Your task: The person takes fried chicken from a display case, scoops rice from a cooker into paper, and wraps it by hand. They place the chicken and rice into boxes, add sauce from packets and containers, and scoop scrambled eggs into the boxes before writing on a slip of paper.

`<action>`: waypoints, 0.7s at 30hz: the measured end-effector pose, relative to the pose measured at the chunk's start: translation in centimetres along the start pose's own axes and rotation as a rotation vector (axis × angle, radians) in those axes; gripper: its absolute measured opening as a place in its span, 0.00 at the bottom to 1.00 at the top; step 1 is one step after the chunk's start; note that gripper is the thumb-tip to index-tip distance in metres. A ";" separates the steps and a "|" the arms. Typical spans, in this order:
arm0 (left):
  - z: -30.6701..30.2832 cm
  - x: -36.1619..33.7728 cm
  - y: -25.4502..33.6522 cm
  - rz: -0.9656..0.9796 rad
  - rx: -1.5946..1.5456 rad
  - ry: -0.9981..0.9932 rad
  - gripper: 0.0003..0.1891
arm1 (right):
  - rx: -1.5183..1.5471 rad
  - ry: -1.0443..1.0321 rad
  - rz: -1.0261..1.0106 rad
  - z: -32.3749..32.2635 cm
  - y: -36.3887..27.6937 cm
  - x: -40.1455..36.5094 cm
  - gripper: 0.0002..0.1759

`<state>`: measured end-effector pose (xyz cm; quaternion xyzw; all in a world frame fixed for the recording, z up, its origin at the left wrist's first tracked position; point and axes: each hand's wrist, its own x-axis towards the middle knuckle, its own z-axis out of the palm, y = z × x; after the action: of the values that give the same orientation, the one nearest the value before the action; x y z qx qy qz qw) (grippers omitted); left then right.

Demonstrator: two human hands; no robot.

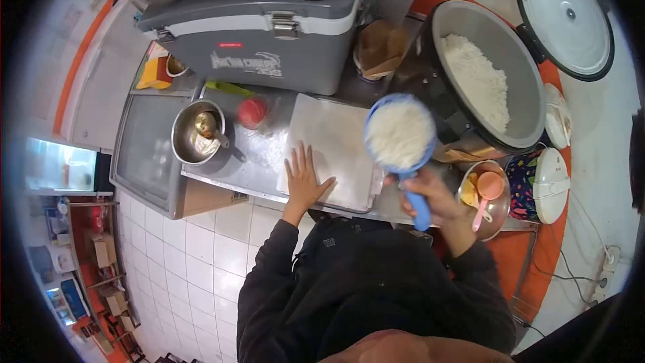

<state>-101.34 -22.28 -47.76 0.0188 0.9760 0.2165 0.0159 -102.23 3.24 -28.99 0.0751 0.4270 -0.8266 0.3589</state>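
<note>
White paper sheets [336,141] lie stacked on the metal counter [252,161]. My left hand [304,178] rests flat on their left part with fingers spread, holding nothing. At the right edge of the paper, my right hand [433,198] grips the handle of a blue scoop [420,210]. The scoop is heaped with white rice [400,133] and is held above the counter. Behind it to the right, an open rice cooker [463,17] holds more rice [478,81], its round lid [566,17] raised.
A grey cooler box [248,60] stands behind the paper. To the left are a metal bowl with a ladle [178,131] and a red round item [252,113]. A bowl with a pink scoop [490,186] sits at right, beside a patterned container [552,185].
</note>
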 end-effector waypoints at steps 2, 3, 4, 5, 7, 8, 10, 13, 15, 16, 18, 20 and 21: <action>0.6 -1.0 -2.4 -0.093 0.258 -0.081 0.59 | 0.195 -0.037 0.106 -2.7 5.8 3.8 0.24; 0.8 -1.1 -3.0 -0.088 0.260 -0.086 0.59 | 0.171 0.017 0.128 -3.8 8.1 5.5 0.23; 1.0 -1.1 -3.4 -0.057 0.220 -0.048 0.61 | 0.174 0.024 0.126 -4.6 9.6 6.8 0.23; 1.2 -1.0 -3.5 -0.029 0.177 -0.005 0.63 | 0.114 0.061 0.049 -5.3 10.5 8.0 0.24; 1.0 -1.1 -3.5 -0.029 0.136 0.016 0.63 | 0.039 0.093 -0.024 -6.2 11.5 10.4 0.25; 1.0 -1.0 -3.6 -0.026 0.136 0.017 0.63 | -0.687 0.213 -0.399 -5.9 11.5 11.6 0.27; 1.2 -1.1 -3.8 -0.010 0.137 0.025 0.63 | -1.786 0.421 -0.695 -5.4 12.6 12.7 0.35; 1.2 -1.1 -3.8 0.012 0.121 0.049 0.63 | -2.148 0.387 -0.767 -6.5 14.9 14.8 0.38; 1.5 -1.1 -3.8 0.008 0.137 0.048 0.63 | -2.167 0.360 -0.761 -5.7 13.2 14.9 0.38; 1.7 -1.4 -4.0 0.009 0.136 0.051 0.64 | -2.174 0.336 -0.727 -5.3 13.0 14.2 0.37; 1.6 -1.1 -4.0 0.006 0.140 0.047 0.63 | -2.127 0.343 -0.866 -4.9 11.6 13.8 0.38; 1.4 -1.3 -4.0 0.013 0.126 0.040 0.62 | -2.053 0.415 -1.035 -4.6 9.7 12.5 0.36; 1.3 -1.2 -4.0 0.012 0.114 0.026 0.61 | -2.030 0.497 -1.070 -4.4 8.1 11.2 0.34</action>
<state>-100.22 -25.40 -50.66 0.0226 0.9867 0.1608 0.0007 -105.92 -2.41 -41.84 -0.2753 0.9258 -0.1152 -0.2320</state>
